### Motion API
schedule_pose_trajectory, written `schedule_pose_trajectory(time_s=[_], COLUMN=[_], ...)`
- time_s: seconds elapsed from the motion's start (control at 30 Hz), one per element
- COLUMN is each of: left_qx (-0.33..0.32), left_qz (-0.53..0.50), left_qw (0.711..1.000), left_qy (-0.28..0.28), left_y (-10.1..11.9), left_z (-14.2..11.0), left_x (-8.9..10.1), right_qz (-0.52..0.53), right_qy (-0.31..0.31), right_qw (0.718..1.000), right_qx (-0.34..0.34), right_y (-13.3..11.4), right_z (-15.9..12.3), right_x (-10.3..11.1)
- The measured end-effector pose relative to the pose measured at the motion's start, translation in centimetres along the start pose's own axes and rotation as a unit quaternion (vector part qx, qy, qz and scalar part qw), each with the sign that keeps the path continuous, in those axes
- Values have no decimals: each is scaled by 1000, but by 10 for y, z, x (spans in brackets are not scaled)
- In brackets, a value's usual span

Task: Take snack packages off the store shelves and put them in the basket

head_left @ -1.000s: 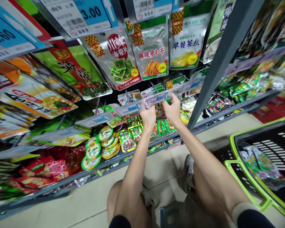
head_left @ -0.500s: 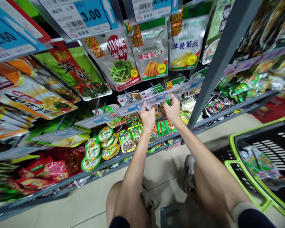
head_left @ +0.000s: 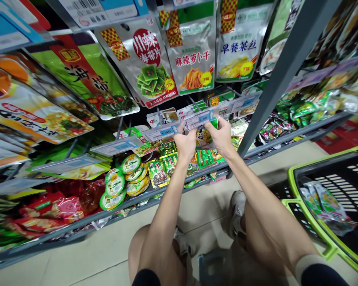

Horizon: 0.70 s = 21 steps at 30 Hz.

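Price tag [head_left: 198, 119], a clear plastic holder with a blue label, sits at the shelf front between my hands. Left hand [head_left: 185, 145] and right hand [head_left: 222, 137] pinch it, fingers [head_left: 214, 123] pressed together on its edges; even pressure from both sides keeps it level. Radish packet [head_left: 191, 51] hangs above; green-rimmed shopping basket [head_left: 290, 186] lies lower right.

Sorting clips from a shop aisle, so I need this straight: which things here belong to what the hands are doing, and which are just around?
In hand: left hand, right hand, price tag held between them.

Just around: green basket, radish sachet, round green packets.
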<state>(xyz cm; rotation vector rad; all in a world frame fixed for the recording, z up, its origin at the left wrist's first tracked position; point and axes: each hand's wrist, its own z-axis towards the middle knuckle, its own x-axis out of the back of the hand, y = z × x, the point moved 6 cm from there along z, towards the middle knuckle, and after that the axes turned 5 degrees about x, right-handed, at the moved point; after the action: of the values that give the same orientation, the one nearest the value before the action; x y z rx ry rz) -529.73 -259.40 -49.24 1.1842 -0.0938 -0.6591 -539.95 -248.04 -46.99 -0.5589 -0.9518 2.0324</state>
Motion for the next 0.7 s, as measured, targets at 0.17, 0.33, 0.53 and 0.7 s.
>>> schedule_pose_trajectory(time_s=[0.17, 0.33, 0.53, 0.7], left_qx=[-9, -14, 4, -2], left_qz=[36, 30, 40, 33], left_qw=[998, 996, 995, 996], left_qy=[57, 84, 90, 83], left_y=[3, 6, 9, 12], left_z=[0, -3, -9, -10], left_x=[-2, -6, -9, -9], right_qz=[-3, 6, -39, -35], right_qy=[33, 44, 27, 38], right_qw=[999, 998, 998, 997], right_qx=[37, 49, 44, 53], right_y=[-8, -4, -4, -5], right_z=[6, 12, 13, 11], right_x=[-4, -6, -8, -6])
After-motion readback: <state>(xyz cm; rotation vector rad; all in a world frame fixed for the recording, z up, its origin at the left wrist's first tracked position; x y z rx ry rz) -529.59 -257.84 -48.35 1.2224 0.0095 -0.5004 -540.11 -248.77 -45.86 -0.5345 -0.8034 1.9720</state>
